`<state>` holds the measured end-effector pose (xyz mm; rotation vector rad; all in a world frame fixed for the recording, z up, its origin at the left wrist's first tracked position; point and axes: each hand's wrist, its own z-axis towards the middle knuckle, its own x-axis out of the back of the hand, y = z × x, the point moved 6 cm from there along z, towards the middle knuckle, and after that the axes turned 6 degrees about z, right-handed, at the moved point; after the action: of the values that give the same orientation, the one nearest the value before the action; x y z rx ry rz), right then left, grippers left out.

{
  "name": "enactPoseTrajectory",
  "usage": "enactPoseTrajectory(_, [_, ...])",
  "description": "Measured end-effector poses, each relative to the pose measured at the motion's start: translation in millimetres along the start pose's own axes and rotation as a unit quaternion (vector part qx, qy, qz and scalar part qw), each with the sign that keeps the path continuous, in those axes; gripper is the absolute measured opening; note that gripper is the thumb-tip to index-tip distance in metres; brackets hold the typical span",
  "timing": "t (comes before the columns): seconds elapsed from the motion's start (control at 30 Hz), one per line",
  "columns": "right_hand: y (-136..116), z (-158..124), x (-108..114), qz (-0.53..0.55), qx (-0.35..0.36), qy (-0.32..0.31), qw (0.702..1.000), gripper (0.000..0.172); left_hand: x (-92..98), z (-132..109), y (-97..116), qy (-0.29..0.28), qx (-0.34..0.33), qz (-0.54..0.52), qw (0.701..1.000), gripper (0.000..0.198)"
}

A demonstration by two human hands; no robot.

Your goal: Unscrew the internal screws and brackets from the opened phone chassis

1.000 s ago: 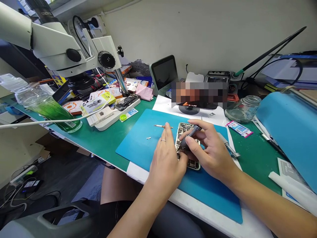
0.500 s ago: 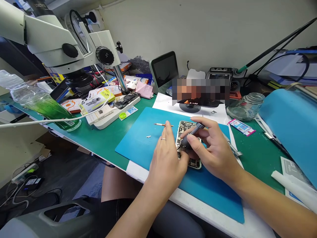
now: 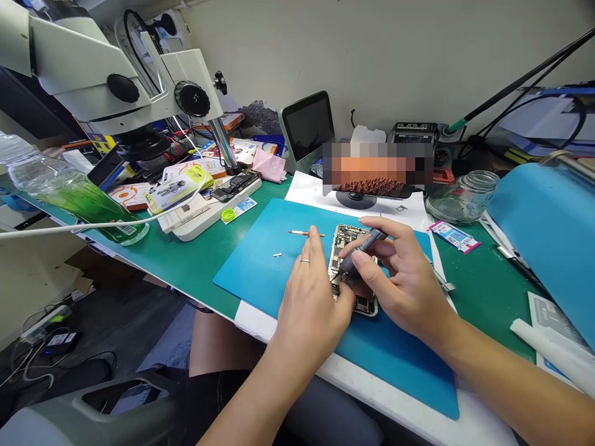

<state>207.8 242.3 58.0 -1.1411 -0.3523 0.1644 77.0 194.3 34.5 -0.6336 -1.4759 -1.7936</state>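
An opened phone with its internals exposed lies on a blue work mat. My right hand pinches a grey pen-like screwdriver, its tip angled down onto the phone's middle. My left hand, a ring on one finger, rests against the phone's left edge with fingers together, bracing it; its thumb side touches the phone. A thin copper-tipped bit and a tiny white part lie on the mat to the left.
A white microscope overhangs the left side, beside a green-liquid bottle and a white cable. A small screen, a phone on a stand, a glass jar, tweezers and a rolled blue mat stand around.
Hands and screwdriver stay on the phone with only slight shifts; the view has drifted a little, and the picture on the standing phone's screen has changed.
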Motion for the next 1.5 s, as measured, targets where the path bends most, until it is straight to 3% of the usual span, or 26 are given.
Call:
enactPoseTrajectory(0.47, [-0.8, -1.7, 5.8, 0.034, 0.007, 0.041, 0.999, 0.036, 2.9, -3.0, -1.9, 0.036, 0.017, -0.043, 0.998, 0.090])
enactPoseTrajectory(1.5, [-2.2, 1.8, 12.6, 0.035, 0.017, 0.069, 0.997, 0.038, 4.1, -5.5, 1.4, 0.044, -0.012, -0.054, 0.998, 0.089])
